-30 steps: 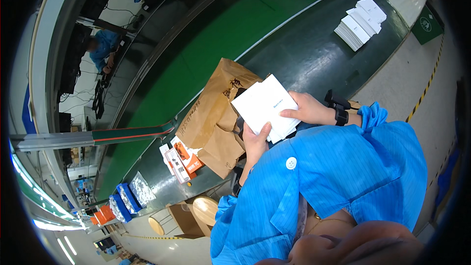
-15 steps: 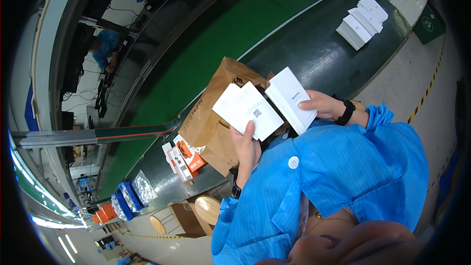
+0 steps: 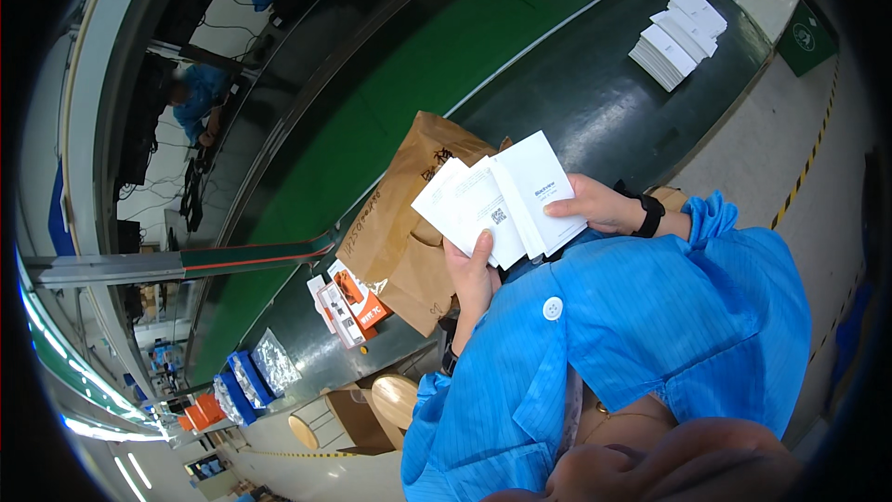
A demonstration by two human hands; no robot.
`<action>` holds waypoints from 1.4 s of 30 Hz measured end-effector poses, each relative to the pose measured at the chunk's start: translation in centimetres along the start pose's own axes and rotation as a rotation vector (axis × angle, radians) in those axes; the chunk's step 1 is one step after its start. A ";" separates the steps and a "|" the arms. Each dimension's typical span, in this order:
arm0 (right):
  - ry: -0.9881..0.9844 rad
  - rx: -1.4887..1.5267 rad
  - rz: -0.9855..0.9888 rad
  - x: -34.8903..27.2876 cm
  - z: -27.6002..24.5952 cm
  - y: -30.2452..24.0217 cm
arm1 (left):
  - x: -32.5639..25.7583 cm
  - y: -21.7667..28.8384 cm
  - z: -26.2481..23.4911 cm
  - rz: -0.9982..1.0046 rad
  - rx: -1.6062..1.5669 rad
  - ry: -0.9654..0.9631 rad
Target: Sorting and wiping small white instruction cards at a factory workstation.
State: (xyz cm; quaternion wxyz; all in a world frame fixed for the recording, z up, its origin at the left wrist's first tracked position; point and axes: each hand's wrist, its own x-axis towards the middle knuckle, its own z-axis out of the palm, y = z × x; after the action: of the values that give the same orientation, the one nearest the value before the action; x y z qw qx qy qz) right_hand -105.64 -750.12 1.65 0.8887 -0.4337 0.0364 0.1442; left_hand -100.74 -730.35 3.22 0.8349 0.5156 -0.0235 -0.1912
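Note:
My left hand [image 3: 471,271] grips several white booklets [image 3: 472,207], fanned a little, with a small square code printed on the top one. The thumb presses on that face; the fingers behind are mostly hidden. In my right hand [image 3: 595,205] is a thick stack of white booklets [image 3: 537,177], thumb on top. The two bundles meet, the right one's edge overlapping the left one. Just behind them a brown paper bag [image 3: 390,232] with handwriting lies on the dark green bench [image 3: 557,84].
Stacked white booklets [image 3: 678,40] stand at the bench's far right. Left of the bag lie orange-and-white boxes [image 3: 351,305], then a clear plastic bag [image 3: 276,361] and blue bins [image 3: 243,379]. A green conveyor belt [image 3: 372,84] runs behind. Wooden stools [image 3: 395,400] stand below the bench edge.
My hands have come together: the two booklet bundles, apart before, now touch and overlap. The right stack has turned flatter and shifted slightly left.

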 end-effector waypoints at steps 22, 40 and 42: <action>0.065 0.261 -0.074 0.8 -0.7 0.3 | 0.3 -0.1 0.0 0.032 0.063 0.078; 0.428 -0.077 -0.002 0.6 -13.8 1.6 | 0.0 -0.1 -0.5 -0.039 0.085 0.105; 0.442 -0.084 -0.006 0.9 -15.5 2.1 | -0.1 -0.1 -0.5 -0.060 0.099 0.104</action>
State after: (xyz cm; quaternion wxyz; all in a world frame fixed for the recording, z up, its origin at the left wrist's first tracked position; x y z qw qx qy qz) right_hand -104.45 -760.81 -9.71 0.8407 -0.4916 0.2227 0.0446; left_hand -100.74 -729.96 2.89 0.8023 0.5661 0.0262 -0.1877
